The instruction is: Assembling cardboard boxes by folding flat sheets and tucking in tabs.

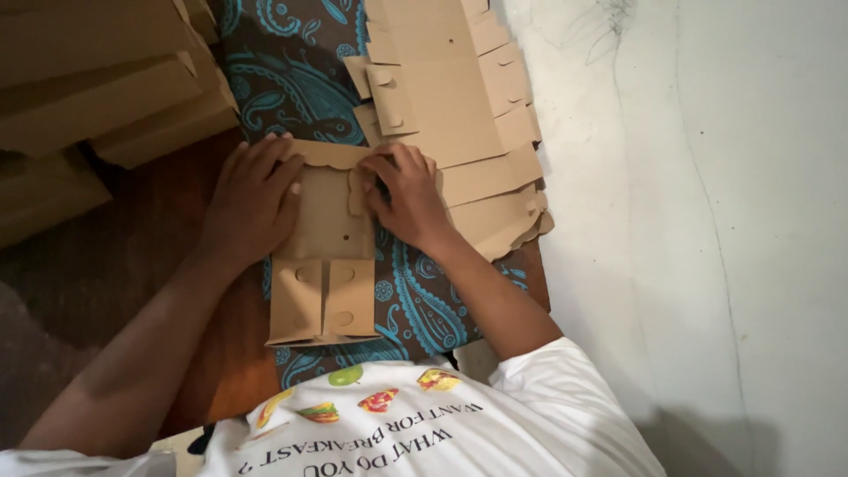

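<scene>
A brown die-cut cardboard box blank (325, 256) lies in front of me on a dark cloth with a teal paisley pattern (291, 71). My left hand (250, 199) presses flat on the blank's left side panel. My right hand (406, 193) bends a scalloped side flap on the right, fingers curled over its edge. The near end of the blank has two folded flaps with round holes.
A stack of flat cardboard blanks (459, 97) lies fanned out behind my right hand. Folded cardboard boxes (97, 97) are piled at the upper left. A pale marbled floor (707, 221) fills the right side.
</scene>
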